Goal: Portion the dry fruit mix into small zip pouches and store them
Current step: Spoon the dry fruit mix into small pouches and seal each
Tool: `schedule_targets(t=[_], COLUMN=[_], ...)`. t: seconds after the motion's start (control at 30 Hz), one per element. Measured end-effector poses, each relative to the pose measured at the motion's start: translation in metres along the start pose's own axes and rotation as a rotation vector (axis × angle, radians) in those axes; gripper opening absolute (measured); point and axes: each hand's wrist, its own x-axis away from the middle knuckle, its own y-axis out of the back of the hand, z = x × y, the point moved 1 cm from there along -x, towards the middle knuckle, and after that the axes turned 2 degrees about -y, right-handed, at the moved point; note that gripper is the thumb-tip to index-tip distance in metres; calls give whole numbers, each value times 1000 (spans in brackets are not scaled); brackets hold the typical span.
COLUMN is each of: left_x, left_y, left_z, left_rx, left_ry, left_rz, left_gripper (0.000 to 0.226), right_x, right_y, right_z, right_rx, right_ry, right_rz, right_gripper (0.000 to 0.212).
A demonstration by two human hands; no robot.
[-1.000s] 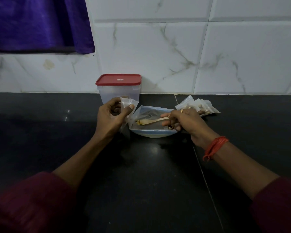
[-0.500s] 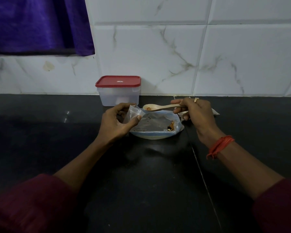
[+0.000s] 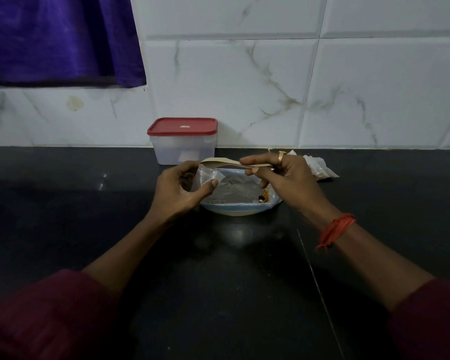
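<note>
My left hand (image 3: 178, 189) holds a small clear zip pouch (image 3: 205, 176) upright, thumb and fingers pinching its mouth apart. My right hand (image 3: 283, 178) grips a pale wooden spoon (image 3: 226, 161) by the handle, its bowl tipped over the pouch mouth. Below both hands a light blue bowl (image 3: 234, 207) sits on the black counter, lined with a clear bag that holds a small remnant of dry fruit mix (image 3: 264, 197) at its right side.
A clear plastic container with a red lid (image 3: 183, 141) stands against the tiled wall behind the bowl. A pile of small pouches (image 3: 318, 168) lies right of my right hand. A purple cloth (image 3: 60, 40) hangs at the upper left.
My right hand scooped mix from the bowl, lifted the spoon and carried it left over the pouch mouth. My left hand lowered the pouch slightly and kept hold of it.
</note>
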Motion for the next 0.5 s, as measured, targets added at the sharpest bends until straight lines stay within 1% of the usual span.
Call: schedule_targets(t=[0.1, 0.17, 0.23, 0.3, 0.4, 0.43, 0.5], left_x=[1, 1, 0, -1, -2, -3, -3], left_y=[0, 0, 1, 3, 5, 5, 6], left_z=[-4, -6, -5, -4, 0, 1, 3], left_rx=[10, 26, 46, 60, 73, 82, 107], left_ry=[-2, -4, 9, 32, 61, 72, 96], left_rz=[-10, -28, -49, -75, -120, -130, -147], left_gripper=[47, 44, 37, 37, 36, 35, 34], right_x=[0, 0, 0, 0, 0, 1, 3], right_y=[2, 2, 3, 5, 7, 8, 6], right_z=[2, 2, 1, -1, -7, -9, -12], right_rx=[-73, -97, -117, -114, -29, 31, 184], right_ry=[-21, -38, -67, -96, -95, -77, -19], right_rz=[12, -4, -64, -150, -229, -225, -165], right_gripper=[27, 28, 30, 31, 34, 34, 32])
